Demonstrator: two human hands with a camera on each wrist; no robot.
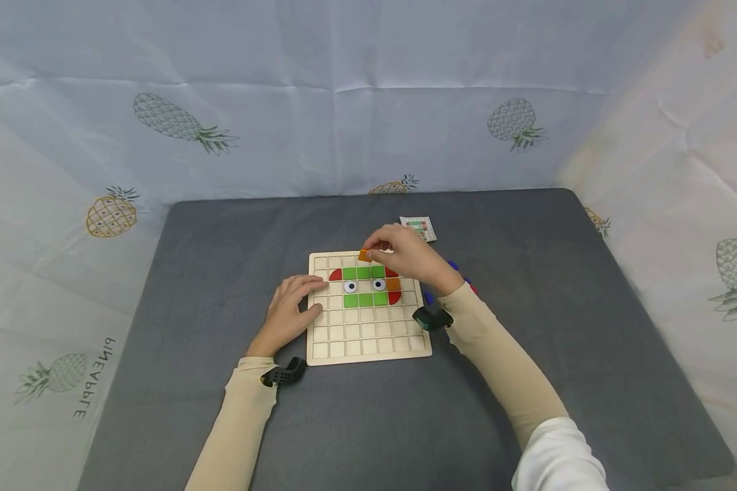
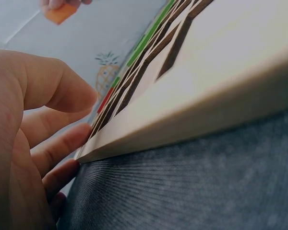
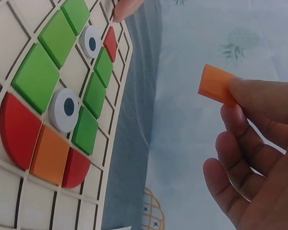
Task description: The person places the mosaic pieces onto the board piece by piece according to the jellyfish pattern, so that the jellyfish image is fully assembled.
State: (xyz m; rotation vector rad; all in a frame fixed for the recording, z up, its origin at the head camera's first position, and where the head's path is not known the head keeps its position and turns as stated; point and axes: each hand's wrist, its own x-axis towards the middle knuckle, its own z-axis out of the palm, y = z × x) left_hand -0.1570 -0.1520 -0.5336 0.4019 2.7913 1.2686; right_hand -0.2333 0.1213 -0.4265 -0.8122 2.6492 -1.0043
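My right hand (image 1: pixel 408 254) pinches an orange square tile (image 3: pixel 215 85) between thumb and fingertips, raised over the far edge of a wooden grid board (image 1: pixel 368 331). On the board, two rows of green tiles (image 3: pixel 36 79) run side by side with two white eye pieces (image 3: pixel 64 110) between them. Two red rounded tiles (image 3: pixel 20 129) flank an orange tile (image 3: pixel 49 154) at the right end; another red tile (image 1: pixel 336 275) sits at the far left corner. My left hand (image 1: pixel 287 310) rests at the board's left edge, fingers extended and fingertips at the rim.
A small printed pattern card (image 1: pixel 426 228) lies beyond the board, partly behind my right hand. Several blue tiles (image 1: pixel 453 264) and a red piece (image 1: pixel 473 289) lie right of the board, partly hidden by my right forearm. A pineapple-print cloth (image 1: pixel 368 143) hangs behind the dark table (image 1: pixel 221 273).
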